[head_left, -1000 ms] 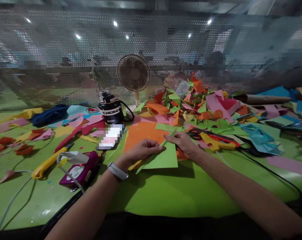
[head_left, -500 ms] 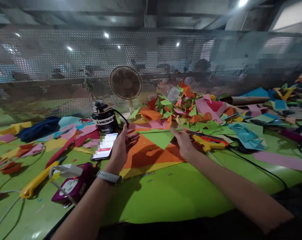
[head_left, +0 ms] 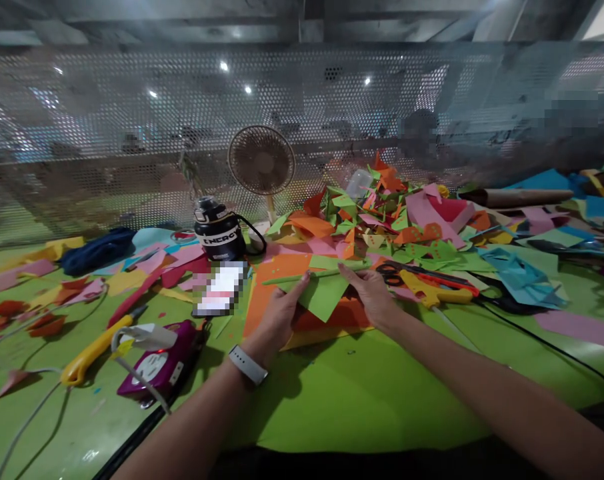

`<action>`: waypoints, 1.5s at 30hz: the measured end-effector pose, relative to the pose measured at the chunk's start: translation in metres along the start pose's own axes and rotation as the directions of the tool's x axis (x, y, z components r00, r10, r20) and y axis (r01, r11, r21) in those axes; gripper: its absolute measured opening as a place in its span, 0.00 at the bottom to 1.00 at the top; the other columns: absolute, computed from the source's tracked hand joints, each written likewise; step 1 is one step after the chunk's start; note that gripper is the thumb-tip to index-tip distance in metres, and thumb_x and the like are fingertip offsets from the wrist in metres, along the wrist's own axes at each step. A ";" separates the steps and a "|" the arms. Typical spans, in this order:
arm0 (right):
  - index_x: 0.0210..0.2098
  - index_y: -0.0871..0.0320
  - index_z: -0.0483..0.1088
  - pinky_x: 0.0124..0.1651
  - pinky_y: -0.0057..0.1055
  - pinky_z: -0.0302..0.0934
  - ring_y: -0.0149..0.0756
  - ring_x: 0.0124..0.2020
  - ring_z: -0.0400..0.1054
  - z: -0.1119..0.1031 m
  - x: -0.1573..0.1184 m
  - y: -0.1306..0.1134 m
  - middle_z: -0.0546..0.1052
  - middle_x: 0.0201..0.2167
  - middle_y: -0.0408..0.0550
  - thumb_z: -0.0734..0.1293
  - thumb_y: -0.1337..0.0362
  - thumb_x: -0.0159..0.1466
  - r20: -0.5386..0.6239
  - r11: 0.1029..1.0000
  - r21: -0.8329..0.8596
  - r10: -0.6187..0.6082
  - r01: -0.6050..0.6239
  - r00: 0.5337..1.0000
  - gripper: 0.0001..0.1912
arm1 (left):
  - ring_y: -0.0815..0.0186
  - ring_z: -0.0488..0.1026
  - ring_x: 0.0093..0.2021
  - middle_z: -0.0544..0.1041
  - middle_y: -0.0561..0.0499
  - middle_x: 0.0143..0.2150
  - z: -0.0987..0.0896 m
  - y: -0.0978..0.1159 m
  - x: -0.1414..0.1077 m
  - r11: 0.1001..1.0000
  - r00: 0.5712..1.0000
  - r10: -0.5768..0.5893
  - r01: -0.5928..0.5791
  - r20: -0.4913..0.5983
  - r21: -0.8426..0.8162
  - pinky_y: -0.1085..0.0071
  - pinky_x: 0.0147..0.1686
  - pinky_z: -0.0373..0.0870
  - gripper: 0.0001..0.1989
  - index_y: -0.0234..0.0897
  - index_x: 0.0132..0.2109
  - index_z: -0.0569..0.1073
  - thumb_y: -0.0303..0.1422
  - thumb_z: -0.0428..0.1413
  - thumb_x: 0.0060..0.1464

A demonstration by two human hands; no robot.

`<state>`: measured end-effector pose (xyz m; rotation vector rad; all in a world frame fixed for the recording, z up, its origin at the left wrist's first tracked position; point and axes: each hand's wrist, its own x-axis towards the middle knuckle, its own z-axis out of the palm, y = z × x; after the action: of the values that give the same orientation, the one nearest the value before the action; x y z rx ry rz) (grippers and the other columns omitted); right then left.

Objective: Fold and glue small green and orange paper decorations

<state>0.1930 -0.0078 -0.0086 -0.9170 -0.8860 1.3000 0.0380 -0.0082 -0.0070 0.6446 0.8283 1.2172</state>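
A piece of green paper (head_left: pixel 325 298), with a narrow folded or rolled strip along its far edge, is held between my two hands. My left hand (head_left: pixel 277 308) pinches that edge near its middle, thumb on top. My right hand (head_left: pixel 371 293) grips it farther right with thumb and fingertips. The paper's pointed lower part hangs toward me, over orange sheets (head_left: pixel 267 273) with a yellow one under them. Just right of my right hand lie scissors (head_left: pixel 391 272) and a yellow glue gun (head_left: pixel 435 291).
Colourful paper scraps (head_left: pixel 382 207) are heaped at the back. A fan (head_left: pixel 262 162) and a black bottle (head_left: pixel 219 233) stand behind the phone (head_left: pixel 222 288). To my left lie a purple power strip (head_left: pixel 157 363) and another yellow-handled tool (head_left: pixel 95 348), with cords trailing over the table.
My left hand, open and off the paper before, has moved right and closed on its edge. The green paper is now raised and tilted. The view has shifted slightly.
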 end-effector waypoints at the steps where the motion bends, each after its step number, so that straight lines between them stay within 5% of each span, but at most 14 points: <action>1: 0.16 0.58 0.70 0.25 0.28 0.60 0.29 0.18 0.64 0.000 0.000 0.000 0.72 0.15 0.40 0.79 0.54 0.40 -0.002 1.000 -0.007 -0.001 0.001 1.000 0.18 | 0.63 0.79 0.30 0.82 0.48 0.33 0.000 0.000 0.000 1.000 1.000 0.007 -0.007 0.001 0.009 0.71 0.31 0.76 0.11 0.34 0.35 0.78 0.31 0.67 0.43; 10: 0.19 0.58 0.73 0.22 0.23 0.57 0.24 0.16 0.61 -0.003 0.001 -0.004 0.71 0.15 0.38 0.77 0.56 0.43 -0.028 0.997 -0.071 -0.016 0.014 0.999 0.14 | 0.67 0.77 0.27 0.80 0.52 0.27 -0.007 0.012 0.005 0.997 0.996 0.052 -0.048 -0.076 0.055 0.75 0.29 0.74 0.05 0.36 0.30 0.76 0.30 0.65 0.45; 21: 0.16 0.60 0.72 0.22 0.25 0.59 0.27 0.17 0.65 -0.005 0.002 -0.006 0.73 0.15 0.44 0.74 0.52 0.48 0.018 0.987 -0.160 -0.004 0.007 1.000 0.17 | 0.65 0.78 0.25 0.80 0.50 0.25 -0.011 0.025 0.006 0.988 0.991 0.128 -0.124 -0.042 0.097 0.73 0.27 0.76 0.09 0.32 0.30 0.77 0.29 0.68 0.40; 26: 0.22 0.58 0.73 0.22 0.24 0.57 0.25 0.16 0.62 -0.014 0.011 -0.009 0.69 0.13 0.38 0.72 0.53 0.51 -0.074 0.988 -0.139 -0.078 0.067 0.994 0.14 | 0.67 0.76 0.21 0.79 0.50 0.22 -0.024 0.041 0.014 0.985 0.997 0.078 -0.076 -0.012 0.152 0.74 0.25 0.76 0.08 0.32 0.27 0.77 0.27 0.68 0.39; 29: 0.32 0.56 0.77 0.29 0.25 0.62 0.27 0.23 0.68 -0.015 0.011 -0.010 0.75 0.21 0.40 0.73 0.60 0.50 0.042 0.972 -0.197 -0.123 0.128 0.992 0.10 | 0.66 0.77 0.24 0.80 0.48 0.24 -0.030 0.041 0.016 0.983 0.999 0.000 -0.008 0.045 0.181 0.74 0.28 0.77 0.08 0.31 0.29 0.77 0.27 0.68 0.39; 31: 0.42 0.52 0.77 0.37 0.28 0.66 0.30 0.34 0.72 -0.014 0.009 -0.009 0.78 0.36 0.44 0.73 0.66 0.50 0.257 0.929 -0.281 -0.169 0.241 0.952 0.18 | 0.65 0.78 0.26 0.80 0.47 0.25 -0.031 0.039 0.016 0.976 0.998 -0.058 0.048 0.041 0.214 0.75 0.28 0.76 0.08 0.30 0.29 0.77 0.27 0.68 0.39; 33: 0.46 0.48 0.76 0.47 0.32 0.65 0.33 0.45 0.70 -0.014 0.007 -0.006 0.75 0.48 0.46 0.70 0.68 0.54 0.471 0.858 -0.336 -0.203 0.387 0.858 0.20 | 0.65 0.78 0.26 0.81 0.46 0.25 -0.031 0.038 0.015 0.959 0.993 -0.116 0.106 0.023 0.263 0.75 0.27 0.76 0.08 0.30 0.28 0.77 0.27 0.68 0.40; 38: 0.41 0.46 0.79 0.54 0.35 0.62 0.33 0.49 0.69 -0.018 0.005 0.001 0.75 0.46 0.47 0.63 0.72 0.62 0.693 0.703 -0.356 -0.244 0.616 0.679 0.17 | 0.65 0.76 0.22 0.81 0.44 0.25 -0.029 0.036 0.012 0.934 0.985 -0.173 0.166 -0.006 0.315 0.74 0.24 0.75 0.08 0.31 0.27 0.75 0.26 0.68 0.39; 42: 0.42 0.46 0.78 0.52 0.34 0.63 0.34 0.48 0.69 -0.020 0.006 0.003 0.75 0.47 0.48 0.64 0.72 0.61 0.728 0.644 -0.364 -0.253 0.673 0.637 0.17 | 0.65 0.76 0.21 0.81 0.45 0.25 -0.028 0.037 0.011 0.935 0.980 -0.197 0.175 0.041 0.307 0.74 0.24 0.75 0.06 0.32 0.28 0.77 0.26 0.67 0.41; 45: 0.42 0.47 0.79 0.53 0.35 0.62 0.35 0.49 0.68 -0.020 0.006 0.001 0.75 0.47 0.48 0.64 0.73 0.59 0.716 0.653 -0.375 -0.246 0.658 0.653 0.18 | 0.66 0.75 0.20 0.81 0.44 0.24 -0.027 0.038 0.011 0.939 0.978 -0.203 0.178 0.057 0.294 0.74 0.24 0.74 0.05 0.31 0.28 0.78 0.27 0.66 0.42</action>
<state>0.2115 -0.0033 -0.0174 -0.6317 -2.0299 0.8041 -0.0039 0.0113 0.0066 0.8264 0.9808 0.8943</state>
